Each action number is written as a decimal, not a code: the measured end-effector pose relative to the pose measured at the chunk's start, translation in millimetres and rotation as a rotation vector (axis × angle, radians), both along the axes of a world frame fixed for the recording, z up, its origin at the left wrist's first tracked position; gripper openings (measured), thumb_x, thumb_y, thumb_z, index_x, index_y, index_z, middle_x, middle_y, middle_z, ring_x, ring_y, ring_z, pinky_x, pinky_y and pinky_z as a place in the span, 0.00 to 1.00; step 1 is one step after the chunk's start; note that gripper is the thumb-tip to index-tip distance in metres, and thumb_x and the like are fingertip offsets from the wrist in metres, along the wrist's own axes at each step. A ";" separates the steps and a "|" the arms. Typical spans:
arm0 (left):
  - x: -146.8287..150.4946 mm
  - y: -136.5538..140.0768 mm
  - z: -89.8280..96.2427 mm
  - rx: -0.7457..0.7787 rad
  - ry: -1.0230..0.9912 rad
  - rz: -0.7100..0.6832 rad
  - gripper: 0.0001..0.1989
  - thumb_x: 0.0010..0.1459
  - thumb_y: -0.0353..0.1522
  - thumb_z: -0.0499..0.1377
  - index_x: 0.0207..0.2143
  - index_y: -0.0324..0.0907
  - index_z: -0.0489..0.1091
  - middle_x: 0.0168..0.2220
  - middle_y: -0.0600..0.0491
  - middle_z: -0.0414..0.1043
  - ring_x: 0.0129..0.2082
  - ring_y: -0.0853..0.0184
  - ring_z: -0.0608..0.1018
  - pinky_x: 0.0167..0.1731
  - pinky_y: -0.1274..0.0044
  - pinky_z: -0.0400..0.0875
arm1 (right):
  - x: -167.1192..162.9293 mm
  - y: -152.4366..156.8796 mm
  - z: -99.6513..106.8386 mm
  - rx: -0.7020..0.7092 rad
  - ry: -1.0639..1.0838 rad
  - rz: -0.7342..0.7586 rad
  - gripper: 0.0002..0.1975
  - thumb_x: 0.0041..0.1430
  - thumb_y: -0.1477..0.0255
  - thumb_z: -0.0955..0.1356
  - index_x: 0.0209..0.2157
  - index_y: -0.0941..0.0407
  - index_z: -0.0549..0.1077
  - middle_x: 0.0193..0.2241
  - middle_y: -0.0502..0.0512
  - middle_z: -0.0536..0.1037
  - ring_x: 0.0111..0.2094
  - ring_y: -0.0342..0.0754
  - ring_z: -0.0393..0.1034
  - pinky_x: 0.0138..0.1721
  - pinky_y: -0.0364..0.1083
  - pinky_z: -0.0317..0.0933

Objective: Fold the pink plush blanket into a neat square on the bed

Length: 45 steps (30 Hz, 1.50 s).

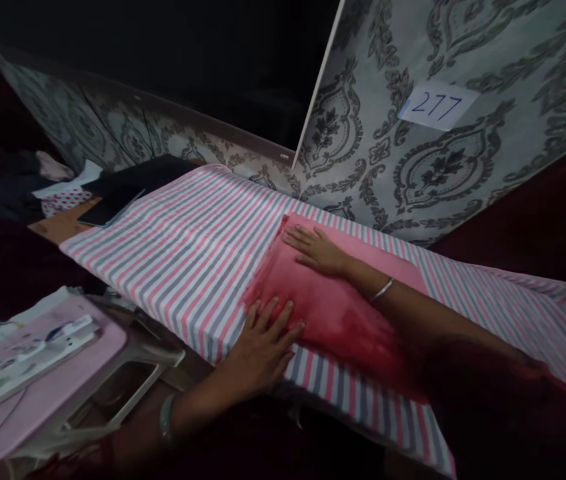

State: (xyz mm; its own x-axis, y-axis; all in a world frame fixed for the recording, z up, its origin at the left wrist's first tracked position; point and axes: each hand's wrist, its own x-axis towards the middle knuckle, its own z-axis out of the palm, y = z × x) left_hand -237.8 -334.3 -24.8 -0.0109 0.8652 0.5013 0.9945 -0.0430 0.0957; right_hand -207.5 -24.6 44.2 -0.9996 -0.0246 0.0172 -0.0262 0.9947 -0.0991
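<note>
A folded cloth, shading from pink to deep red, lies flat on a striped sheet that covers the table. My left hand rests with fingers spread on the cloth's near left corner. Farther back, my right hand lies flat on the pink part, close to its far left edge. Neither hand grips anything. My right forearm and dark sleeve hide the cloth's right part.
A pink stool at the lower left bears a white power strip. Past the sheet's left end lie a dark phone and a polka-dot item. A large black screen and a paper marked 277 are on the wall.
</note>
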 end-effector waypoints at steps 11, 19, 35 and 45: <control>-1.8 1.9 2.6 0.041 0.008 0.019 0.25 0.64 0.38 0.59 0.64 0.51 0.69 0.69 0.47 0.63 0.67 0.48 0.65 0.66 0.53 0.53 | -19.1 40.2 -19.8 -0.136 0.037 -0.151 0.35 0.73 0.49 0.53 0.74 0.50 0.47 0.75 0.54 0.43 0.73 0.56 0.45 0.70 0.59 0.49; -9.7 -1.1 0.2 0.075 -0.012 -0.030 0.27 0.63 0.32 0.58 0.65 0.51 0.69 0.69 0.43 0.61 0.69 0.46 0.62 0.63 0.50 0.60 | -2.3 -0.2 31.8 -0.089 -0.030 -0.317 0.32 0.74 0.53 0.57 0.73 0.48 0.51 0.75 0.57 0.41 0.74 0.66 0.38 0.67 0.74 0.41; -5.0 194.5 85.0 -0.499 -0.048 -0.917 0.26 0.70 0.42 0.51 0.68 0.50 0.63 0.71 0.48 0.57 0.73 0.58 0.55 0.71 0.55 0.39 | 159.0 -118.5 -12.5 -0.225 0.046 -0.126 0.28 0.74 0.57 0.61 0.71 0.47 0.58 0.70 0.53 0.62 0.70 0.55 0.55 0.69 0.59 0.51; -36.4 311.9 74.4 -0.556 -0.008 -0.707 0.34 0.67 0.50 0.52 0.72 0.50 0.54 0.75 0.49 0.47 0.75 0.54 0.48 0.70 0.54 0.38 | 156.2 -111.6 -12.6 -0.218 0.036 -0.041 0.31 0.75 0.54 0.59 0.73 0.47 0.50 0.75 0.51 0.46 0.75 0.52 0.28 0.73 0.63 0.30</control>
